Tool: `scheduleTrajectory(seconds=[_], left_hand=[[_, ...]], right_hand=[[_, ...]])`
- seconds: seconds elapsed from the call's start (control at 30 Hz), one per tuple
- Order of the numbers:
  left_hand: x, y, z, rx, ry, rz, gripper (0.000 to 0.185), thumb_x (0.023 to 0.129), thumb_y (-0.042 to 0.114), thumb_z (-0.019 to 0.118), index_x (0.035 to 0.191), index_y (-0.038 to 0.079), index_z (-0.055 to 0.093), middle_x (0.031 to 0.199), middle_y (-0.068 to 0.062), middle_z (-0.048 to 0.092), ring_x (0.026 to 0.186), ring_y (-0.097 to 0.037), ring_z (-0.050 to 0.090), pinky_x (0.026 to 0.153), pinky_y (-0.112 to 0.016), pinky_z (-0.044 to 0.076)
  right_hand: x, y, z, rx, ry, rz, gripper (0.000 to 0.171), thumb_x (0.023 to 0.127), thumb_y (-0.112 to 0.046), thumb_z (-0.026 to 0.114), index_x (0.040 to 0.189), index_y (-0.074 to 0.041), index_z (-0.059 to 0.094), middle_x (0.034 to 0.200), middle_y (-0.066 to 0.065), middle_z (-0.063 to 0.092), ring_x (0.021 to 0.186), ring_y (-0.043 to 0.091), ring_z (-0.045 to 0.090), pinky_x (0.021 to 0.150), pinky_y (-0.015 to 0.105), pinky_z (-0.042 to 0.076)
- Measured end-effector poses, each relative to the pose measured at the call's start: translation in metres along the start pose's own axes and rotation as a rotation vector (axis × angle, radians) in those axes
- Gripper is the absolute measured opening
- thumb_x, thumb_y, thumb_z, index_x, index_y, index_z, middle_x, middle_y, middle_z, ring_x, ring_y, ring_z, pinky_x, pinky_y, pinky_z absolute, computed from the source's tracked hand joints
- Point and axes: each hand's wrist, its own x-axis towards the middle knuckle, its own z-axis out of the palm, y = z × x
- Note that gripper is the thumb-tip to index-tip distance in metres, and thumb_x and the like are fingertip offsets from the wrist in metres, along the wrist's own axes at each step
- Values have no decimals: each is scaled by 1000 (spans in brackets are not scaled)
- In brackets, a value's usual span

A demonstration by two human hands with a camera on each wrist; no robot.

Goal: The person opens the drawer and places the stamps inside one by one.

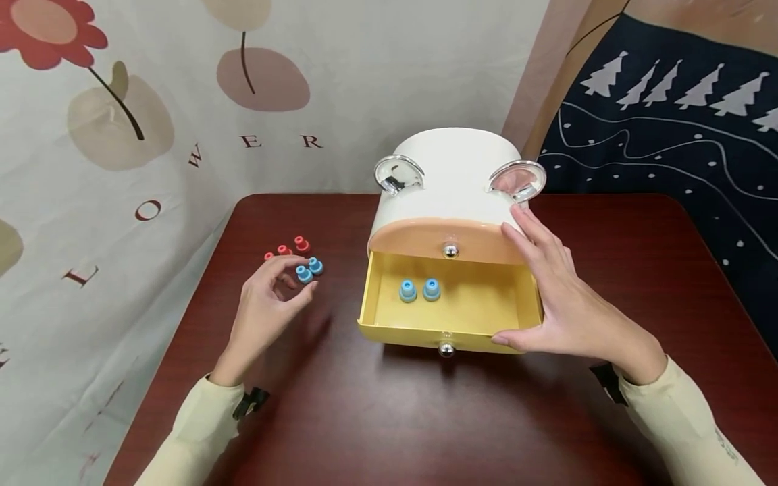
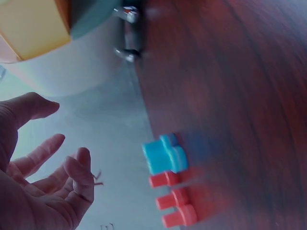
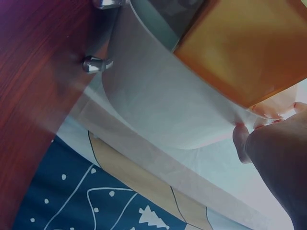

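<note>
My left hand [image 1: 263, 300] hovers over the table's left side, thumb and fingers apart. Just beyond its fingertips, two small blue stepped plastic pegs [image 1: 304, 273] stand side by side. Several red pegs [image 1: 302, 244] of the same kind stand behind them, partly hidden by the hand. A white cabinet [image 1: 456, 162] with silver ears has its yellow drawer [image 1: 480, 317] pulled out. Inside the drawer stand two blue pegs [image 1: 419, 291]. My right hand [image 1: 562, 304] touches the cabinet's right side with extended fingers, its thumb lying on the drawer's front edge.
The cabinet stands on a dark red-brown table [image 1: 389, 418]. Above the yellow drawer is a closed orange drawer front [image 1: 413, 239] with a silver knob. Printed cloth [image 1: 365, 74] hangs behind, and a dark blue cloth with white trees [image 1: 662, 142] hangs at the right.
</note>
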Motion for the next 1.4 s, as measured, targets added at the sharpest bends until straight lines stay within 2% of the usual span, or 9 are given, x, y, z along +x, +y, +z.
scheduleTrajectory(seconds=[0.17, 0.37, 0.6, 0.7, 0.83, 1.03, 1.23, 1.4], left_hand=[[4, -14, 1, 52, 12, -34, 36, 87, 0, 88, 121, 2, 75, 109, -17, 73, 77, -30, 67, 72, -30, 51], [12, -27, 5, 94, -10, -133, 26, 91, 4, 86, 117, 4, 79, 101, -16, 73, 75, -25, 65, 68, -26, 46], [14, -41, 5, 189, -45, -209, 30, 93, 16, 90, 118, 6, 78, 86, -12, 71, 70, -24, 64, 68, -40, 46], [15, -46, 7, 215, -79, -234, 32, 93, 19, 90, 120, 6, 77, 82, -10, 70, 68, -23, 63, 67, -41, 45], [17, -51, 10, 229, -108, -240, 30, 93, 18, 89, 118, 6, 78, 83, -9, 71, 65, -22, 63, 63, -40, 46], [20, -53, 14, 232, -66, -222, 19, 93, 12, 88, 110, 6, 81, 88, -9, 77, 65, -22, 64, 62, -40, 47], [21, -52, 15, 227, -25, -252, 12, 95, 11, 87, 104, 5, 84, 93, -11, 81, 70, -24, 70, 65, -39, 49], [19, -52, 14, 222, -28, -267, 11, 94, 11, 87, 102, 4, 83, 92, -11, 81, 74, -25, 74, 68, -37, 51]], right_hand=[[-1, 1, -1, 0, -3, 11, 139, 67, -48, 102, 174, -13, 19, 182, 9, 3, 165, 37, 0, 111, 84, 18], [-2, 1, -1, -5, -4, 14, 141, 65, -44, 103, 174, -13, 19, 182, 9, 4, 165, 37, 1, 110, 85, 19], [2, 0, 2, -3, -15, 5, 144, 61, -38, 104, 174, -14, 18, 182, 9, 2, 165, 37, 1, 112, 83, 20], [1, 0, 1, -3, -11, 8, 142, 64, -43, 103, 174, -14, 19, 182, 9, 3, 165, 38, 1, 111, 85, 18], [0, 1, 0, -5, 0, 7, 134, 74, -62, 94, 174, -13, 20, 181, 10, 5, 165, 38, 2, 111, 83, 19], [-1, 1, 0, -19, 0, 8, 130, 80, -75, 82, 174, -13, 19, 181, 10, 4, 165, 38, 3, 112, 79, 21], [0, 0, 0, -22, 6, -4, 127, 83, -83, 72, 174, -12, 19, 181, 11, 5, 165, 39, 3, 110, 81, 21], [0, 1, 0, -18, 7, -3, 128, 83, -84, 72, 174, -11, 20, 181, 11, 5, 165, 39, 3, 110, 81, 21]])
